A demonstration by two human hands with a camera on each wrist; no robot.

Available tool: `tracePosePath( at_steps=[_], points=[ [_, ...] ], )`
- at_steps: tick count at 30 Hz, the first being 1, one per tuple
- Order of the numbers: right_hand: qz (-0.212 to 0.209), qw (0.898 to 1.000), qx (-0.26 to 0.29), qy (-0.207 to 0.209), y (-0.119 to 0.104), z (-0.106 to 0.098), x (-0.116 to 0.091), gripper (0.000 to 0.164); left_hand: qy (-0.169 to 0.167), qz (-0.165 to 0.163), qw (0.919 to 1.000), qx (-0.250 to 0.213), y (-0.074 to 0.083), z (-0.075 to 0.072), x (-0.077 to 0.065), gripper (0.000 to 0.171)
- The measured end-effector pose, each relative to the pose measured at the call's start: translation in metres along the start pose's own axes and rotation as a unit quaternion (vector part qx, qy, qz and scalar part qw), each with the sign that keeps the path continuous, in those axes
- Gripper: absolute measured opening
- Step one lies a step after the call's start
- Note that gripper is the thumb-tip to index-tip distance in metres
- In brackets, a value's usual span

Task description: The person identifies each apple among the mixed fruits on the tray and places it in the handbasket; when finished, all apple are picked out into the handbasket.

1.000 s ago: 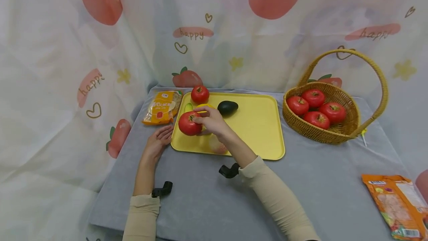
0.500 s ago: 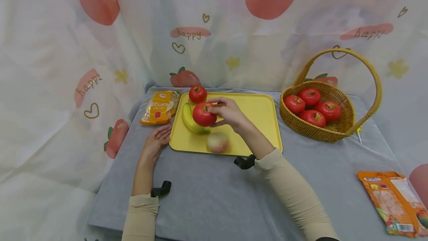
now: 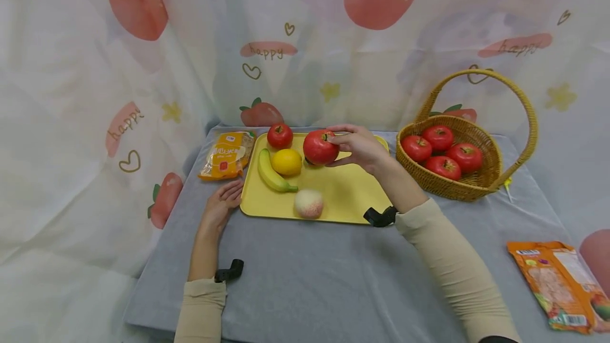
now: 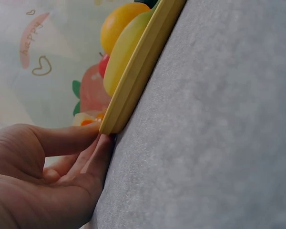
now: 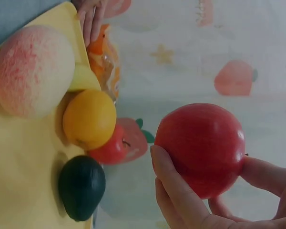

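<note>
My right hand (image 3: 360, 150) holds a red apple (image 3: 318, 148) by its side, raised over the yellow tray (image 3: 350, 197). The right wrist view shows thumb and fingers on either side of that apple (image 5: 200, 148). On the tray lie another red apple (image 3: 279, 136), a lemon (image 3: 287, 162), a banana (image 3: 271, 173) and a peach (image 3: 308, 204). An avocado (image 5: 82, 187) also rests there, mostly hidden behind the held apple in the head view. At the tray's left edge, my left hand (image 3: 223, 204) pinches the rim (image 4: 115, 117) between thumb and fingers.
A wicker basket (image 3: 481, 187) with several red apples and a tall handle stands right of the tray. An orange and clear food bag (image 3: 226, 156) lies beside the tray's left edge. Another orange packet (image 3: 555, 285) lies at the front right of the grey-covered table (image 3: 333, 279).
My right hand has carried the apple up and rightward from the tray's left part, uncovering the banana, lemon and peach. My left hand has stayed at the tray's edge.
</note>
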State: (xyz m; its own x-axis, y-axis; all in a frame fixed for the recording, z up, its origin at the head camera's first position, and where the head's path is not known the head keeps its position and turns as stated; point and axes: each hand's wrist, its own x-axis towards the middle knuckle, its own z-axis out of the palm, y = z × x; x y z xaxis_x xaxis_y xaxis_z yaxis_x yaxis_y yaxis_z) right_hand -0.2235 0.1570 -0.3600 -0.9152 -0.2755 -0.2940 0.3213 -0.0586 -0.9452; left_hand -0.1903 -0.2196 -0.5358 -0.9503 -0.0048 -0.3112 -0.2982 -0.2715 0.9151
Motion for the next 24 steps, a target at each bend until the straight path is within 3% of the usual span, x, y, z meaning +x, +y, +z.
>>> tracePosePath(
  at_steps=[15,24],
  points=[
    [0.004,0.998,-0.043,0.048,-0.018,-0.039,-0.008,0.056,0.007,-0.003,0.9999,-0.009,0.001,0.002,0.0,0.062],
    [0.015,0.995,-0.077,0.057,-0.024,-0.056,-0.011,0.059,0.01,-0.003,0.9999,-0.007,0.001,0.001,-0.001,0.063]
  ],
)
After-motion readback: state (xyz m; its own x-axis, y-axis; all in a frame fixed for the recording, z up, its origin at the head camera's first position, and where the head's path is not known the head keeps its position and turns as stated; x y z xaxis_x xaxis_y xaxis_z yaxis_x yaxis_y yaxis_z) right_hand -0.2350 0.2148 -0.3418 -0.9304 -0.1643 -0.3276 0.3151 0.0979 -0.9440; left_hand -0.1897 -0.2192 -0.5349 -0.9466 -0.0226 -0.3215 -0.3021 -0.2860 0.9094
